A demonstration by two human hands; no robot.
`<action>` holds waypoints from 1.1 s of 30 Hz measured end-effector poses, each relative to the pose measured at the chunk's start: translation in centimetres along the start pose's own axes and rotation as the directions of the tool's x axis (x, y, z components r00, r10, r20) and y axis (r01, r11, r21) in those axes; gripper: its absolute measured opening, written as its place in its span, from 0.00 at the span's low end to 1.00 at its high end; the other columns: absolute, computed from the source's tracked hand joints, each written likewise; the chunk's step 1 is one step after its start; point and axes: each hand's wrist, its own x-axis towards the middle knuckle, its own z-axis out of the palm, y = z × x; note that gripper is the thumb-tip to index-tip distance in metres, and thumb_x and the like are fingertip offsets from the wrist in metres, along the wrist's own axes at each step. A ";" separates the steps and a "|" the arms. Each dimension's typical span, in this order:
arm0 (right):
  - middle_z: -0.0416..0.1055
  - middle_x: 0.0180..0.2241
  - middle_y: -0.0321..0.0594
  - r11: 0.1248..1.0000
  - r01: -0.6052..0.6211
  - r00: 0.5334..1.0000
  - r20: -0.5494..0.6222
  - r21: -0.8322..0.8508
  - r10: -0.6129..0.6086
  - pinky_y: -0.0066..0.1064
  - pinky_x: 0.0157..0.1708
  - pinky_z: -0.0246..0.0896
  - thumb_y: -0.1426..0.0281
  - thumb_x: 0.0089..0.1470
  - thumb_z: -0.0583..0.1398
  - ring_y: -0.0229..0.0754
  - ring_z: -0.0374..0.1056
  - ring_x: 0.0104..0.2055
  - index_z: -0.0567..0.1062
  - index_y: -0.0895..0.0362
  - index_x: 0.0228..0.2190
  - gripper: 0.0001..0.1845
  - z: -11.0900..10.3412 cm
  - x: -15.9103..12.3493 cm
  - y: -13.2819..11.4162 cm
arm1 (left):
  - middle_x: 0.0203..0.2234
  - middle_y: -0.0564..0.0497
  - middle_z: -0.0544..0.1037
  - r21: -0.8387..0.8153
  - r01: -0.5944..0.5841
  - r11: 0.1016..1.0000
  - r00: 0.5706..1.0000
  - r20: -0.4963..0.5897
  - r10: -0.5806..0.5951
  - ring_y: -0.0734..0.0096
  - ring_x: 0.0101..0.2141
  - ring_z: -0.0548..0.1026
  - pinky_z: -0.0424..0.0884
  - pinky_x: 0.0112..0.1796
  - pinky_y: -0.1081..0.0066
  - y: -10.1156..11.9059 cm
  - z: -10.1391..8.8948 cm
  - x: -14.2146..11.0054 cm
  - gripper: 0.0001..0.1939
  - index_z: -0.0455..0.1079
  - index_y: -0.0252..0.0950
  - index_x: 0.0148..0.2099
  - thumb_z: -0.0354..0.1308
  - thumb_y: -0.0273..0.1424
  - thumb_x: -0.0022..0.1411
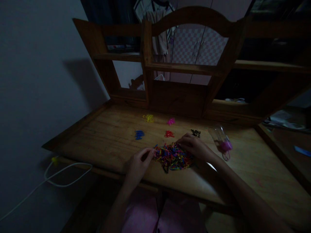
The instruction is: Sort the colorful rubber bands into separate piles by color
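A mixed heap of small, bright, thin loops that look like rubber bands (173, 158) lies on the wooden desk before me. At its left edge my left hand (139, 163) has thumb and forefinger brought together; whatever is between them is too small to make out. My right hand (193, 145) reaches over the heap's upper right side, fingers closed and tips down at the bands, their hold hidden. Beyond the heap lie small single-colour piles: yellow bands (148, 118), pink bands (171, 121), blue bands (139, 134), red bands (169, 134) and black bands (195, 133).
To the right, a clear plastic container (219, 133) with a pink lid (226, 146) lies on the desk (102, 139). A wooden shelf unit (179, 97) rises along the back edge. A white cable (70, 184) loops beside the left front edge. The room is dim.
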 end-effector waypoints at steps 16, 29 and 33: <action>0.71 0.36 0.39 0.999 -0.052 0.992 -0.118 -0.010 0.051 0.28 0.31 0.60 0.67 0.56 0.62 0.38 0.66 0.32 0.78 0.53 0.36 0.06 -1.9 -0.3 -0.6 | 0.33 0.53 0.81 -0.001 -0.007 1.000 1.000 0.010 0.007 0.65 0.38 0.77 0.69 0.41 0.72 0.1 -0.1 0.0 0.13 0.75 0.40 0.37 0.53 0.41 0.65; 0.76 0.34 0.40 0.834 -0.432 0.832 -0.508 -0.344 0.222 0.32 0.30 0.58 0.66 0.55 0.58 0.42 0.69 0.29 0.80 0.54 0.32 0.10 -4.9 -1.8 4.8 | 0.35 0.54 0.81 0.004 0.009 1.000 1.000 0.015 -0.009 0.65 0.39 0.77 0.69 0.43 0.71 0.0 -0.1 0.0 0.14 0.75 0.40 0.37 0.53 0.42 0.65; 0.77 0.35 0.40 0.826 -0.431 0.851 -0.467 -0.362 0.239 0.32 0.31 0.59 0.68 0.55 0.57 0.44 0.71 0.32 0.81 0.54 0.32 0.11 -4.4 -1.6 4.4 | 0.35 0.53 0.81 -0.010 0.022 1.000 1.000 0.017 -0.022 0.64 0.39 0.77 0.69 0.43 0.71 -0.1 -0.1 0.0 0.14 0.75 0.40 0.38 0.53 0.42 0.65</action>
